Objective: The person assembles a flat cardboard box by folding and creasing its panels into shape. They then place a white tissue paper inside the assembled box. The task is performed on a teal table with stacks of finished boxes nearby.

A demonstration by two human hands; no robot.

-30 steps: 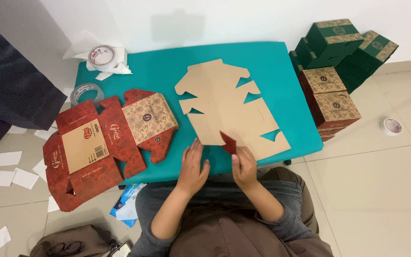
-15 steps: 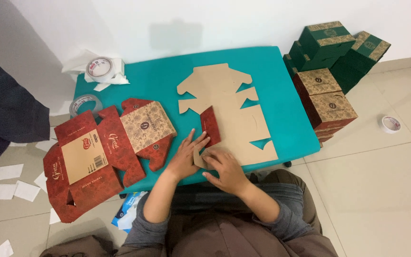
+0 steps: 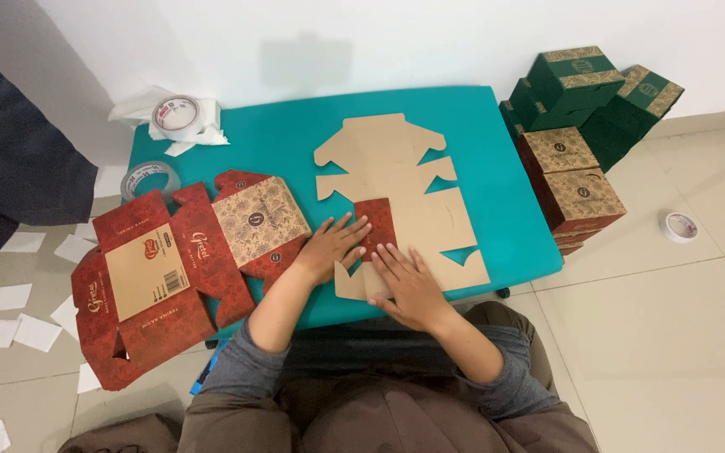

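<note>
Pressing down flat, both hands are resting on a brown flat cardboard box cut-out that is lying near the front edge of the teal table. The left hand is spreading its fingers beside a folded red flap. The right hand is lying open on the cut-out's front part, fingers touching the flap. A red flat patterned box sheet is hanging over the table's left edge. Two tape rolls are sitting at the back left corner. Green and red boxes are standing on the floor, right of the table.
</note>
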